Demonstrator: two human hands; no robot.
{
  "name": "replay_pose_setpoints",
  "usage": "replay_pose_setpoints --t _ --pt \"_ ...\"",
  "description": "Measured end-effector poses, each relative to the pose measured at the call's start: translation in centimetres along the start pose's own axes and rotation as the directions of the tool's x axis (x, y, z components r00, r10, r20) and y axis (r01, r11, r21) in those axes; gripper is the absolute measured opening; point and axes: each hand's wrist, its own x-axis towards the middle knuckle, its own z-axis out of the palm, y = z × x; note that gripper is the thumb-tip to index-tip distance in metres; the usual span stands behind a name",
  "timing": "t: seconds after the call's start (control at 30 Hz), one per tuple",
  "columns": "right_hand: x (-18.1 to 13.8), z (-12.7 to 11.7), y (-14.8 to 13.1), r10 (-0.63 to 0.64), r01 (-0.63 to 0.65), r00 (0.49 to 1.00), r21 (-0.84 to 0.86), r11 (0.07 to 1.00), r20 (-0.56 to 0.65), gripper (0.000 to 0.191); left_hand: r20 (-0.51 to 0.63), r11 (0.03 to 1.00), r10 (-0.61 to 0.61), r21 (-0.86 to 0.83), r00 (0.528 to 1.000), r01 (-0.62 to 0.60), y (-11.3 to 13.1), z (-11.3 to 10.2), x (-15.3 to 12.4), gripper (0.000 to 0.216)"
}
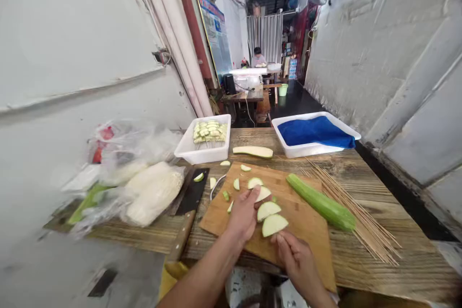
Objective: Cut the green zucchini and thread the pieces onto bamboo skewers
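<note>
Over the wooden cutting board (303, 236), half-round zucchini slices (275, 225) line up in a row between my two hands. My left hand (245, 214) is closed on a zucchini slice (263, 194) at the far end of the row. At the near end, my right hand (294, 252) pinches the end of a thin skewer, mostly hidden by the slices and fingers. Loose slices and offcuts (236, 184) lie on the board's left part. A whole green zucchini (321, 202) rests across its right edge, partly over a bundle of thin wooden skewers (368, 236).
A cleaver (191, 202) lies left of the board. Behind are a halved zucchini (252, 152), a white tub (202, 156) of skewered slices, and a white tray (306, 150) with blue cloth (314, 132). Plastic bags (151, 192) crowd the left. A person (258, 58) sits far back.
</note>
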Motion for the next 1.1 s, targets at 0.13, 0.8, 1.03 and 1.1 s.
replay_pose_setpoints --t 0.13,0.8,1.03,1.1 --pt "0.2 0.1 -0.1 0.023 -0.023 0.999 0.016 1.000 -0.023 0.029 0.004 0.999 -0.009 -0.037 1.000 0.009 -0.1 0.2 -0.2 0.028" --pt "0.4 0.1 -0.1 0.094 -0.100 0.995 0.159 0.982 0.044 0.029 0.012 0.997 0.079 0.016 0.997 -0.079 1.5 -0.2 0.3 0.037" --pt "0.3 0.0 -0.2 0.075 -0.081 0.996 0.125 0.989 0.052 0.030 0.002 0.989 0.143 0.041 0.990 -0.143 2.1 0.0 1.0 0.029" --pt "0.3 0.1 -0.2 0.074 -0.078 0.996 0.124 0.989 0.042 0.030 0.013 0.988 0.151 0.026 0.988 -0.151 2.0 0.1 1.1 0.027"
